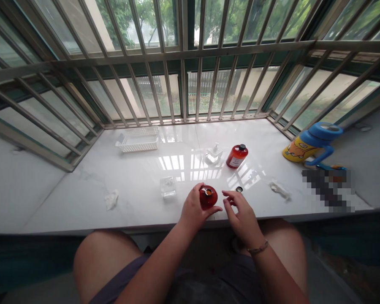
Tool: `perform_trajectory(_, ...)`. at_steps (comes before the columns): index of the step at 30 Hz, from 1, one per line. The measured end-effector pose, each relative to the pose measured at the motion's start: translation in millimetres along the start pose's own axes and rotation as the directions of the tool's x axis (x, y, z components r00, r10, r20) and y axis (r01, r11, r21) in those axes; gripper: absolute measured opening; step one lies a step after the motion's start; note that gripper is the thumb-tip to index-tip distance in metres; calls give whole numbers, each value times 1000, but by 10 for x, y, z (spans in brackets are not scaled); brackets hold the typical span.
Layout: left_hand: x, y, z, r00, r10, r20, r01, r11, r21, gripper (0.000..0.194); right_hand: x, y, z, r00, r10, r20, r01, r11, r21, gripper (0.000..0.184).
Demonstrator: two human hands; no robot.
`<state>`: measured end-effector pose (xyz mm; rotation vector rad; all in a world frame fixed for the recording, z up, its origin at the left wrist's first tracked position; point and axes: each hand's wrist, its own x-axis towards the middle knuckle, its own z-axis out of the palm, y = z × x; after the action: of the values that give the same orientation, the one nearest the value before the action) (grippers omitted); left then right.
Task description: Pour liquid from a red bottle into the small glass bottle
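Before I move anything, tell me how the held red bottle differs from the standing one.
The held bottle is open at the neck; the standing bottle wears a black cap. The held bottle is in the left hand; the standing bottle is on the counter. Both are red.

Left hand curled, thumb extended, right hand open nearby, fingers seemingly half bent, forearms converging

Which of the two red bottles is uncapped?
The one in the left hand: the red bottle nearer the person, its mouth bare. The other red bottle, standing farther back, wears its black cap.
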<state>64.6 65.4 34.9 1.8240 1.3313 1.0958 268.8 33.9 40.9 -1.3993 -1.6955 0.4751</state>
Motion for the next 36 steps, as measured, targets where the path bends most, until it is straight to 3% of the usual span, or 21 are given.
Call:
perform_trajectory(6,-62,-117,-272,973,214,90,-227,956,186,130,-173,-136,195,1000,2,5,-2,996,89,41)
perform_trajectory(8,-95,-137,-448,951,300,70,-308,921,241,128,-189,-147,209,1000,20,-15,-19,996,91,42)
perform_trajectory(10,-120,-168,-664,933,359,-2,-341,887,311,115,-204,-169,201,998,41,-51,-37,996,81,36)
perform_trajectory(12,-122,-237,-901,937,328,-122,-255,879,404,95,-228,-199,174,995,51,-84,-46,996,71,27)
perform_trajectory(14,-94,-353,-1135,949,240,-206,-121,878,464,88,-265,-228,136,994,39,-99,-33,997,68,20)
perform_trajectory(16,-42,-496,-1333,969,104,-223,15,879,476,90,-313,-248,96,995,7,-99,0,997,74,18)
perform_trajectory(18,19,-626,-1472,986,-57,-159,125,882,455,90,-362,-260,62,996,-27,-91,35,995,88,17)
perform_trajectory(22,124,-741,-1556,980,-196,-41,196,893,405,77,-420,-295,37,996,-76,-54,82,987,136,15)
perform_trajectory(26,209,-727,-1527,979,-200,-48,204,916,345,72,-445,-355,66,994,-105,-1,103,975,196,14)
perform_trajectory(36,264,-625,-1556,977,-213,-8,206,932,299,55,-604,-424,200,979,-65,196,-6,940,341,20)
